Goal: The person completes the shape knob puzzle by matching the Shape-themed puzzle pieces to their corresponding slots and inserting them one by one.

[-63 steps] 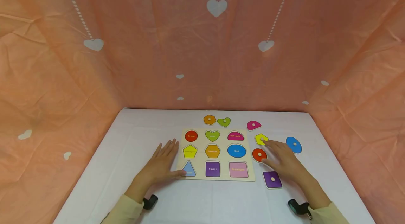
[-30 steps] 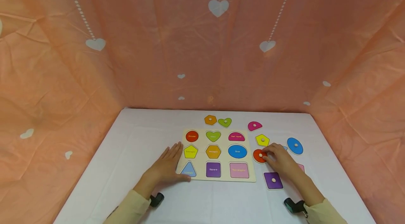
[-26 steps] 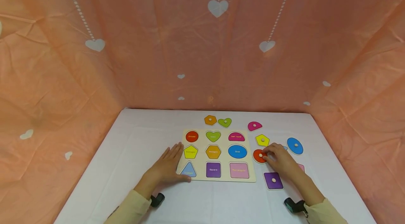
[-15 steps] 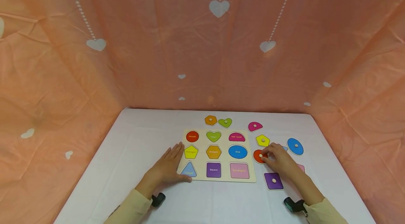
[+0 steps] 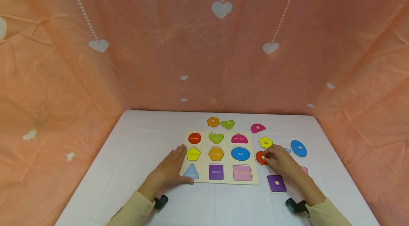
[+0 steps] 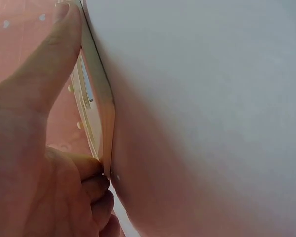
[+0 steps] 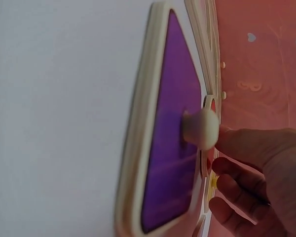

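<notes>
Nine printed shapes (image 5: 216, 154) are carried in three rows on a pale board (image 5: 228, 173), which is laid flat on the white-covered counter (image 5: 105, 158). The board's left edge is touched by the left hand (image 5: 169, 168), whose fingers are held straight and whose thumb is rested along the near left corner; nothing is gripped there.

Just beyond the board's right edge, a red round piece (image 5: 259, 158) is held at its small knob (image 5: 263, 157), pinched between the thumb and fingers of the right hand (image 5: 282, 161). Whether the piece is lifted cannot be told.

Close behind it a yellow pentagon piece (image 5: 265, 142) is seen, and nearer the person a purple square piece (image 5: 277, 183), its own knob shown large in the right wrist view. Farther right a blue oval piece (image 5: 298, 148) is placed. A light blue piece (image 5: 288, 150) and a pink piece (image 5: 304, 170) are partly hidden by the right hand and arm. Behind the board, an orange hexagon piece (image 5: 213, 122) and a green heart piece (image 5: 228, 124) are set side by side, with a magenta half-round piece (image 5: 257, 128) to their right.
</notes>
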Action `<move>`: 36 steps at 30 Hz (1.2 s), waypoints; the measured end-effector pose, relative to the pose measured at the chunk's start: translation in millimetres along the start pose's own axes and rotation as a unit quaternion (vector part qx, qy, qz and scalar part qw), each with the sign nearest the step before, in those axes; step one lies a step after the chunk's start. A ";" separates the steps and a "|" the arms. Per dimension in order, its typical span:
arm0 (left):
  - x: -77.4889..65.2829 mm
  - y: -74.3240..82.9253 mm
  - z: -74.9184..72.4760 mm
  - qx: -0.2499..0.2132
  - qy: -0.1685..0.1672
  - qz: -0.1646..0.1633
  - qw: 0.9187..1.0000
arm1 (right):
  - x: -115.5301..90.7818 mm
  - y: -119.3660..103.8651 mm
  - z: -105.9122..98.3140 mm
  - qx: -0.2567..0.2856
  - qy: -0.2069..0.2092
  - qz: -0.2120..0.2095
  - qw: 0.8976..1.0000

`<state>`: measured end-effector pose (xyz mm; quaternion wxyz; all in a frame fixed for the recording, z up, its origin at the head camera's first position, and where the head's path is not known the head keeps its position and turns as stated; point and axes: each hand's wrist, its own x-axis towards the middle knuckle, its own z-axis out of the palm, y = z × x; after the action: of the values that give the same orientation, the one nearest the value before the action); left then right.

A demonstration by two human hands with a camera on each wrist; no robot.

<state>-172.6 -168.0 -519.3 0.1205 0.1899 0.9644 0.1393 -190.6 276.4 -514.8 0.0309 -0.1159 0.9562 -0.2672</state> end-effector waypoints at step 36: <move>0.9 0.9 0.3 0.004 0.001 0.000 1.000 | 32.3 -49.1 3.2 0.020 0.030 -0.082 0.996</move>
<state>-173.1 -166.8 -519.5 0.1192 0.1901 0.9650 0.1355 -211.6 226.4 -492.0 -0.0173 -0.1853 0.9383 -0.2915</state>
